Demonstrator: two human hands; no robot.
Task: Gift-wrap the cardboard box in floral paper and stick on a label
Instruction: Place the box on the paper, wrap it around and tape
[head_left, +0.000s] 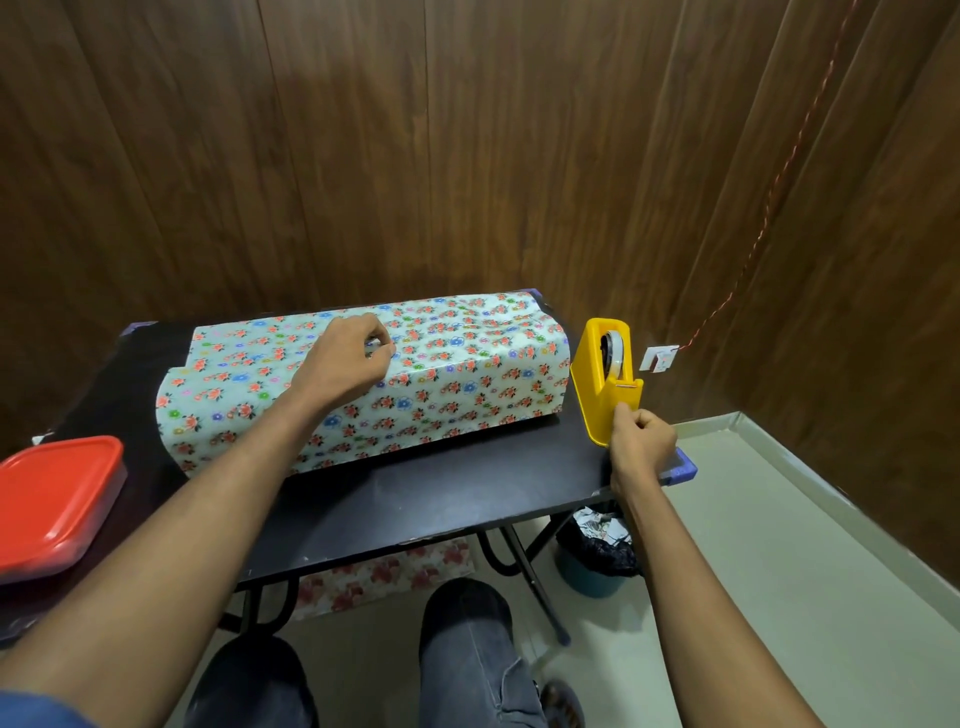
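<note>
2 hands busy: my left hand (347, 358) pins the floral paper (441, 374) on the box, long axis 9-to-3; my right hand (641, 441) pinches tape at the dispenser (605, 384) (3 o'clock, nearer right).

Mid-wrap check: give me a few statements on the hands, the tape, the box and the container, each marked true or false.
1. The left hand rests on top of the wrapped box. True.
2. The right hand is at the front of the yellow tape dispenser. True.
3. The tape dispenser stands left of the box. False: it stands at the box's right end.
4. The red-lidded container sits on top of the box. False: it sits at the table's left edge, apart from the box.
5. Floral paper covers the box's top and front. True.
</note>
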